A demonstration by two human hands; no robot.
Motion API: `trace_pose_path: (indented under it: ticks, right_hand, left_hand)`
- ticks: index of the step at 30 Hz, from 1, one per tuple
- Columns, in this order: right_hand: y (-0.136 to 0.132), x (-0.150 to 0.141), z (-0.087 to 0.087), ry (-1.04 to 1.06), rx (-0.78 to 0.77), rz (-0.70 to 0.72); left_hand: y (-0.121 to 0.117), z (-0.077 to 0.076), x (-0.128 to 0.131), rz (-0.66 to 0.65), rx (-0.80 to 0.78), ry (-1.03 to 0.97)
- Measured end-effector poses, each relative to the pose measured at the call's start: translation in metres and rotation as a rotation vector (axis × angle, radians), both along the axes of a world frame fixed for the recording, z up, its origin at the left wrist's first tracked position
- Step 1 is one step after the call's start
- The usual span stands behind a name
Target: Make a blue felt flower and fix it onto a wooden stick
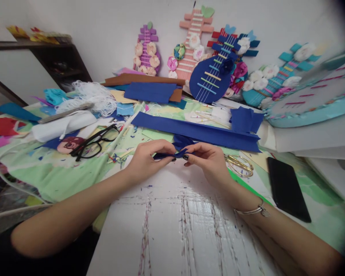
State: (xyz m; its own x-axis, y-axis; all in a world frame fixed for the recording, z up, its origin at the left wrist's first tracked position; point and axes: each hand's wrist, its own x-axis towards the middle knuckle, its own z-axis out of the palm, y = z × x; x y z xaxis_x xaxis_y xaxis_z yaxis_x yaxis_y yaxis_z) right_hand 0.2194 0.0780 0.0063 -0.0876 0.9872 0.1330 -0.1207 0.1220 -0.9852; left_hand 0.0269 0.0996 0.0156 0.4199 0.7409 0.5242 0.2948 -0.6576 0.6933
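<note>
Both hands meet over the middle of the table, pinching one small folded piece of dark blue felt (176,152). My left hand (148,157) grips its left end with curled fingers. Closed on the right end is my right hand (209,161), which wears a silver bracelet at the wrist. The felt piece bunches up between the fingertips. Just behind it lies a long dark blue felt strip (195,130). Under my forearms is a scratched white board (175,226).
Black glasses (94,142) lie to the left, gold scissors (240,164) and a black phone (287,189) to the right. Felt scraps, white string (93,96) and thin sticks clutter the back. Felt guitar-shaped crafts (211,74) with flowers lean against the wall.
</note>
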Motion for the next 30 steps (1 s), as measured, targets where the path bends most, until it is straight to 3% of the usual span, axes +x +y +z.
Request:
trace_pose_path:
  ticks: [6, 15, 30]
  right_hand:
    - [0.0027, 0.0008, -0.003, 0.026, 0.039, -0.047]
    - [0.0045, 0.0046, -0.0057, -0.014, 0.104, -0.138]
    - [0.0037, 0.0079, -0.0023, -0.118, 0.123, -0.181]
  left_hand:
    - [0.0003, 0.0004, -0.001, -0.001, 0.029, 0.01]
    - [0.0008, 0.0002, 0.0004, 0.035, -0.241, -0.155]
    - [0.0095, -0.0026, -0.0022, 0.051, -0.419, -0.244]
